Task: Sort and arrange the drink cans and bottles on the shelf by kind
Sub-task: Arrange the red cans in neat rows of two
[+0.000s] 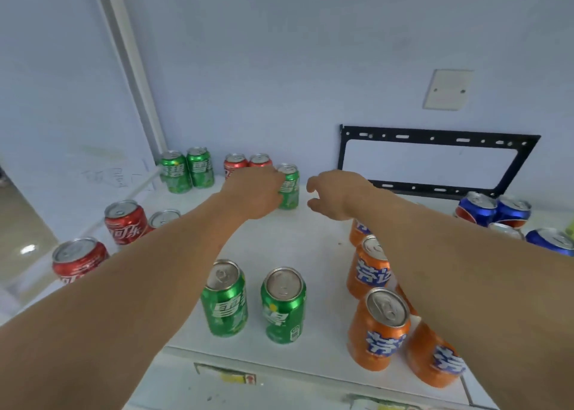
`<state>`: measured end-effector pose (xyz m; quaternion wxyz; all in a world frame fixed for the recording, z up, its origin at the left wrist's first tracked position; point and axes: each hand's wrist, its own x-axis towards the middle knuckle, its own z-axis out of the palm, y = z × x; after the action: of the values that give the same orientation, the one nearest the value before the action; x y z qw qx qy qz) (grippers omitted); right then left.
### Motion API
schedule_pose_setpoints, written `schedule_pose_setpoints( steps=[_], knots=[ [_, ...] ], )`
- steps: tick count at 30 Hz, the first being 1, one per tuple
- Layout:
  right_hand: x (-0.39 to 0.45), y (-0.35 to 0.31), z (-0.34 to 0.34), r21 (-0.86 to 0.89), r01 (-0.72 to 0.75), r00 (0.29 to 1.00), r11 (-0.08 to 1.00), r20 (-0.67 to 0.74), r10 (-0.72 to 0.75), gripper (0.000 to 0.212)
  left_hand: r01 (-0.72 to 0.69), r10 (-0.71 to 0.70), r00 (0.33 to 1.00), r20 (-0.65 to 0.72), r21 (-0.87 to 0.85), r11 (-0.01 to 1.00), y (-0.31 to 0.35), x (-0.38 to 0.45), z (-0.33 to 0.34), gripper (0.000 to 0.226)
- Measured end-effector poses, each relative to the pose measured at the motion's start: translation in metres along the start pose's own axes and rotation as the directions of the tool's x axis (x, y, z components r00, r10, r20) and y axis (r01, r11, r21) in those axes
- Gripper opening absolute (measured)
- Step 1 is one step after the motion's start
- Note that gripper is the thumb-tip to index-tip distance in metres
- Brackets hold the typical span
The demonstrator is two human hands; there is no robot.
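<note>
The fingers of the left hand (pixel 254 192) are curled round a green can (pixel 289 187) that stands upright toward the back of the white shelf (pixel 292 242). The right hand (pixel 334 195) hovers just beside that can without touching it, fingers loosely curled and apart, holding nothing.

The gripped can is glossy green with white characters and a silver pull-tab top. Five green cans show in all: the held one, a pair (pixel 186 172) in the back left corner, and two upright near the front edge (pixel 253 301).

Red cans with white script number at least four: two at the back (pixel 247 162), just behind the left hand, and two on the left side (pixel 125 221) beside the left forearm. A fifth silver top (pixel 164 218) peeks out next to them, but its colour is hidden.

Orange cans (pixel 377 329) with blue-and-white lettering stand in a cluster on the right; four are visible, partly covered by the right forearm. Blue cans (pixel 494 209) sit at the far right, three clearly, plus one more top whose body cannot be made out.
</note>
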<state>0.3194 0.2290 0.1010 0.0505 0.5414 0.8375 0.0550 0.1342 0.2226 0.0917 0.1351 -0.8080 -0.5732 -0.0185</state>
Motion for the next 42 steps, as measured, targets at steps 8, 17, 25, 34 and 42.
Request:
schedule_pose_setpoints(
  steps=[8,17,25,34,42],
  knots=[
    [0.092,-0.024,0.021,0.331,-0.208,0.978,0.92,0.071,0.196,0.07,0.151,-0.087,0.967,0.238,-0.265,0.952,-0.076,0.058,0.043,0.058],
    [0.151,-0.021,0.046,0.614,-0.392,0.917,0.685,0.198,0.347,0.106,0.236,-0.009,0.918,0.396,-0.53,0.814,-0.092,0.1,0.092,0.097],
    [0.148,-0.024,0.061,0.796,-0.368,0.904,0.48,0.187,0.384,0.077,0.268,0.008,0.911,0.412,-0.607,0.749,-0.094,0.095,0.094,0.093],
    [0.069,-0.025,0.046,0.865,-0.345,0.886,0.363,0.172,0.431,0.067,0.33,0.013,0.902,0.431,-0.711,0.62,-0.088,0.038,0.054,0.087],
    [-0.003,-0.051,0.031,0.842,-0.336,0.893,0.423,0.143,0.426,0.064,0.277,0.015,0.929,0.37,-0.721,0.635,-0.073,-0.018,0.025,0.085]
  ],
)
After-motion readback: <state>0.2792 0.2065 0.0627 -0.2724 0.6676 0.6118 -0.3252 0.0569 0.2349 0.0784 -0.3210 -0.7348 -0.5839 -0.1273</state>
